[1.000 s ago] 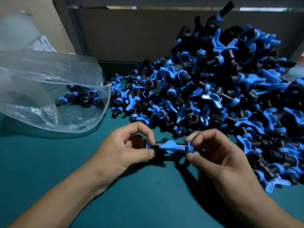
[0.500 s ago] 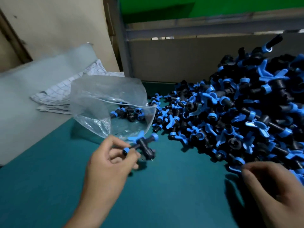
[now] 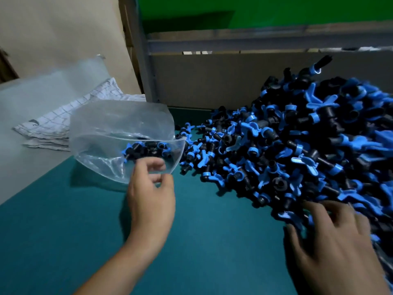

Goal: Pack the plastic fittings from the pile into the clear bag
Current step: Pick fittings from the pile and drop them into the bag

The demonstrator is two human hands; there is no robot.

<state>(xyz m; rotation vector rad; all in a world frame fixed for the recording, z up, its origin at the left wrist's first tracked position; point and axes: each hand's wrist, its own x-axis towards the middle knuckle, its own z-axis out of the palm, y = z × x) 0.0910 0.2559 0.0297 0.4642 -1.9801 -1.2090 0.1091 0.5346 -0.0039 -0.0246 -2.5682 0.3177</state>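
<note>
Teal bench is stretching out under me, backed by a cardboard wall. Across its right side the pile of black-and-blue plastic fittings is lying heaped. At far left the clear bag is gaping toward me, a few fittings sitting inside. My right hand is resting spread on the pile's near edge, gripping nothing I can make out. My left hand is hovering at the bag's mouth, fingers loosely curled and empty.

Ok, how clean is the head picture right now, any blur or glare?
Head view: the right hand at the pile is smeared by motion blur; the left hand is sharper; the clear bag shows soft glare on its film; dim light, wide-angle bending.
</note>
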